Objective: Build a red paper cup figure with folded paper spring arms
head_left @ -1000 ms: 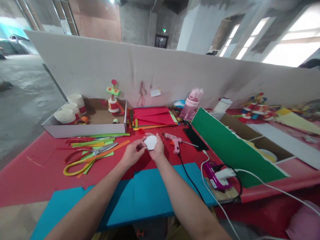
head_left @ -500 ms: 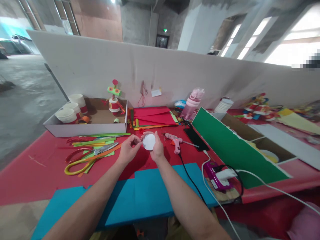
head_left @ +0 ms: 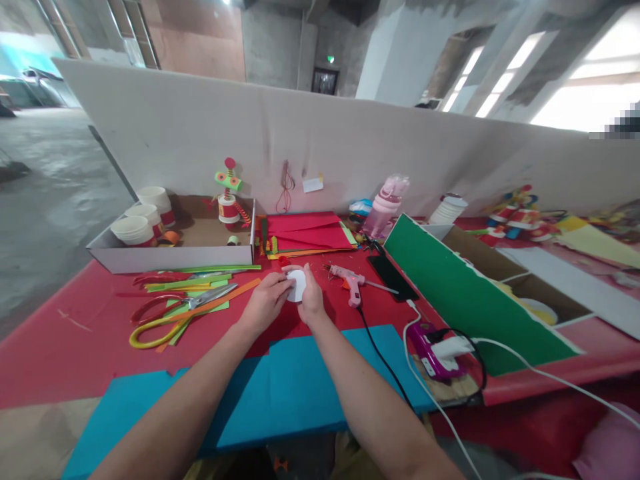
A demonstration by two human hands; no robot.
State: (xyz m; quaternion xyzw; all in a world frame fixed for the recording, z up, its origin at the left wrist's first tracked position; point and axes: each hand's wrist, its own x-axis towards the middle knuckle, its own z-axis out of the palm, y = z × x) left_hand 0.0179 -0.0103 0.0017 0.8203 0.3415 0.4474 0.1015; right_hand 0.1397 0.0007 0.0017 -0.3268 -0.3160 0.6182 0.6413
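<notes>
Over the red tabletop, a round white piece point(head_left: 297, 287) is held up between my two hands, its flat face toward me. It may be the base of a paper cup, but its sides are hidden. My right hand point(head_left: 312, 300) curls around its right edge. The fingers of my left hand point(head_left: 267, 300) are drawn together at its left edge. An orange paper strip point(head_left: 227, 300) runs toward my left hand from the large scissors point(head_left: 185, 305). To the right of my right hand lies a pink glue gun point(head_left: 351, 283) with a glue stick in its back.
A cardboard tray point(head_left: 173, 260) holds paper cups point(head_left: 133, 231) and a paper-cup figure point(head_left: 229, 210). Red paper sheets point(head_left: 305, 233) lie ahead. At right are a phone point(head_left: 393, 278), a purple power strip point(head_left: 435, 353) with cables, and a green-sided box point(head_left: 465, 300). Blue boards point(head_left: 300, 380) line the front edge.
My left hand has moved right, and its fingers now reach over the left edge of the white piece. The white piece has turned slightly and shifted a little left.
</notes>
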